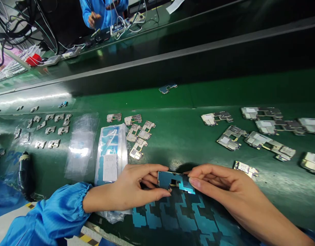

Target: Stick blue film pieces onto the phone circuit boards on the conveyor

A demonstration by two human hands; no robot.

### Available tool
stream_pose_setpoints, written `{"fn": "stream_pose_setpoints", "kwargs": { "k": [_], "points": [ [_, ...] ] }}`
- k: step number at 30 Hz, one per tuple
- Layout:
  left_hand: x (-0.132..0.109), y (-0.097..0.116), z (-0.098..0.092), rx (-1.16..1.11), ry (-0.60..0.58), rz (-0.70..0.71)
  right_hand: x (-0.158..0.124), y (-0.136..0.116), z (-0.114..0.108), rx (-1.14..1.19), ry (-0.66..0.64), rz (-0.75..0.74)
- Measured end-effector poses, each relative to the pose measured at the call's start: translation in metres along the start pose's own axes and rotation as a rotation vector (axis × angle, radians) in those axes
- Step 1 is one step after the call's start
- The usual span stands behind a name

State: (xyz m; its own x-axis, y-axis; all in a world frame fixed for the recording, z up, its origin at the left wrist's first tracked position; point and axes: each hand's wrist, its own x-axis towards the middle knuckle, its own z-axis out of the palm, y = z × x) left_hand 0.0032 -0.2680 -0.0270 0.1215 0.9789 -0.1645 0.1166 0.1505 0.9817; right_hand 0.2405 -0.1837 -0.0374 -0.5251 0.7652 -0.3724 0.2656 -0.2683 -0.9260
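Note:
Both hands pinch one small circuit board [173, 180] with a blue film on its face, low in the middle of the view. My left hand [132, 188], in a blue sleeve, grips its left end between thumb and fingers. My right hand [224, 186] holds its right end with fingertips on the blue film. Below the board lies a dark sheet of blue film pieces [183, 215]. A clear bag of blue film sheets [110, 153] lies just left of my left hand.
Bare metal boards lie in groups on the green bench: several at centre [138, 135], larger ones at right [260, 136], small ones at far left [48, 128]. An empty clear bag [82, 147] and a black cylinder [24, 172] sit left. Another person in blue [102, 13] works across the bench.

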Motion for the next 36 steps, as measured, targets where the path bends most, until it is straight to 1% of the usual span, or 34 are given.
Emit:
{"fn": "stream_pose_setpoints", "kwargs": {
  "k": [4, 11, 17, 19, 21, 25, 28, 32, 36],
  "points": [
    [0.000, 0.000, 0.001, 0.009, -0.003, -0.013, 0.002, -0.005, 0.003, 0.004, 0.002, -0.008],
    [-0.001, 0.002, 0.000, 0.030, -0.013, -0.012, 0.003, 0.004, -0.001, 0.014, -0.046, 0.026],
    [0.001, 0.006, 0.000, 0.057, -0.013, 0.014, 0.001, 0.011, 0.003, 0.019, 0.039, -0.017],
    [0.001, 0.005, -0.001, 0.038, -0.019, 0.027, 0.000, 0.008, 0.005, 0.021, 0.061, 0.015],
    [0.001, 0.004, -0.001, 0.025, -0.025, 0.035, 0.001, 0.002, 0.005, 0.022, 0.051, 0.037],
    [0.002, 0.005, -0.002, 0.037, -0.018, 0.065, 0.005, -0.006, 0.003, 0.042, -0.011, -0.012],
    [0.002, 0.005, -0.002, 0.056, -0.016, 0.072, 0.006, 0.002, 0.001, 0.046, -0.031, -0.030],
    [0.002, 0.006, -0.002, 0.075, -0.011, 0.075, 0.005, 0.019, -0.001, 0.040, -0.085, -0.002],
    [0.002, 0.006, -0.003, 0.084, -0.029, 0.066, 0.004, 0.023, 0.000, 0.071, -0.090, 0.013]
  ]
}}
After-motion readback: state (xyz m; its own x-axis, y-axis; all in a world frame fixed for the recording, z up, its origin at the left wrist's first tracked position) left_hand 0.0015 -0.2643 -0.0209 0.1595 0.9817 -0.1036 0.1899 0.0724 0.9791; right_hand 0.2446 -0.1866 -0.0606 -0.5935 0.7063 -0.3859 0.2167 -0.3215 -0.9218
